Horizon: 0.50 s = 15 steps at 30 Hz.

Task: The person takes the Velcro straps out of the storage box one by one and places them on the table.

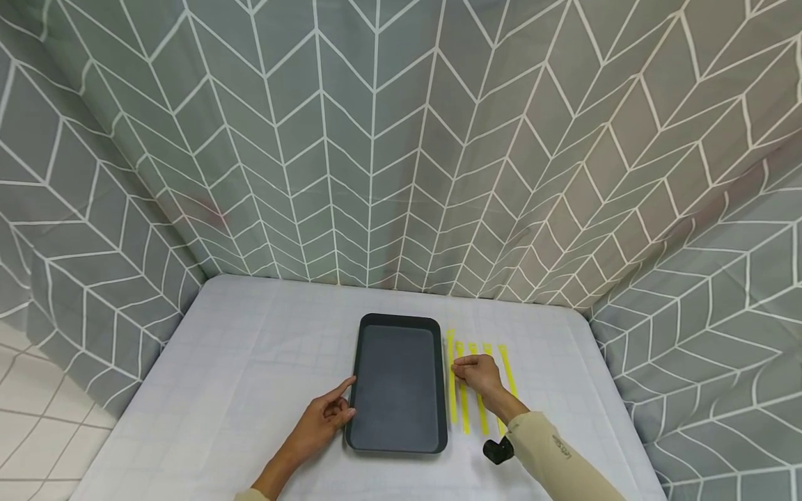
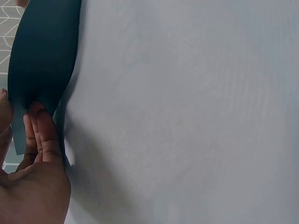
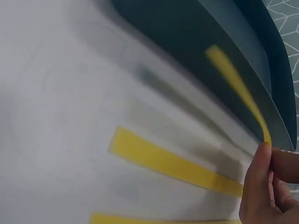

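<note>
A dark grey rectangular tray [image 1: 397, 390] lies flat on the white-covered table. My left hand [image 1: 322, 421] is at its left side, with the index finger and thumb tips right at the rim. In the left wrist view, straight fingers [image 2: 44, 133] rest against the tray's outer wall [image 2: 44, 56]. Between thumb and fingers, my right hand [image 1: 479, 376] pinches a thin yellow strip [image 3: 236, 84] just right of the tray. The strip's free end curves out beside the tray wall in the right wrist view. Other yellow strips [image 3: 173, 163] lie side by side beneath this hand.
The white cloth [image 1: 250, 348] covers the whole table. Grey curtains [image 1: 376, 174] with white chevron lines stand along its back and sides. A black device [image 1: 498, 451] sits at the right wrist, by the sleeve. Pale floor tiles [image 1: 37, 417] show at the left.
</note>
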### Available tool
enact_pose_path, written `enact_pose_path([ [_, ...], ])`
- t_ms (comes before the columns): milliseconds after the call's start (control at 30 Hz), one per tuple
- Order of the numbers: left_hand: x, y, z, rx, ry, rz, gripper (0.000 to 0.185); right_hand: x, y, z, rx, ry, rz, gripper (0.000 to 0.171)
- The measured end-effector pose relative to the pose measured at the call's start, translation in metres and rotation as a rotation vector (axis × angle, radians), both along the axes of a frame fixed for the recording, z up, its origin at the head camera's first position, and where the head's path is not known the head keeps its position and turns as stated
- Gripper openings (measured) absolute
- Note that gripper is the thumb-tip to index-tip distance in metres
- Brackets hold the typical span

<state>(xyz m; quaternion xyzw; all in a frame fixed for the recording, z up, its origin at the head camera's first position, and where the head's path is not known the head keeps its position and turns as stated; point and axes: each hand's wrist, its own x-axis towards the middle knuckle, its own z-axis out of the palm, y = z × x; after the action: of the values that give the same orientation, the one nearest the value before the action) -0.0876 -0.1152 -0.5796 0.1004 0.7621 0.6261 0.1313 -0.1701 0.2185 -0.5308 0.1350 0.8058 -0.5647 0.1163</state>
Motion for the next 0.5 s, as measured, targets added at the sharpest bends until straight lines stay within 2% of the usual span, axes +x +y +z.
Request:
enact_pose_path([
  [233, -0.0001, -0.0003, 0.0007, 0.002, 0.005, 0.0, 0.063, -0.0004, -0.0032, -0.006, 0.111, -0.025, -0.004, 0.011],
  [500, 0.0003, 0.0006, 0.0028, 0.007, 0.003, -0.006, 0.062, 0.0006, -0.0046, -0.0065, 0.246, 0.05, 0.056, 0.008],
])
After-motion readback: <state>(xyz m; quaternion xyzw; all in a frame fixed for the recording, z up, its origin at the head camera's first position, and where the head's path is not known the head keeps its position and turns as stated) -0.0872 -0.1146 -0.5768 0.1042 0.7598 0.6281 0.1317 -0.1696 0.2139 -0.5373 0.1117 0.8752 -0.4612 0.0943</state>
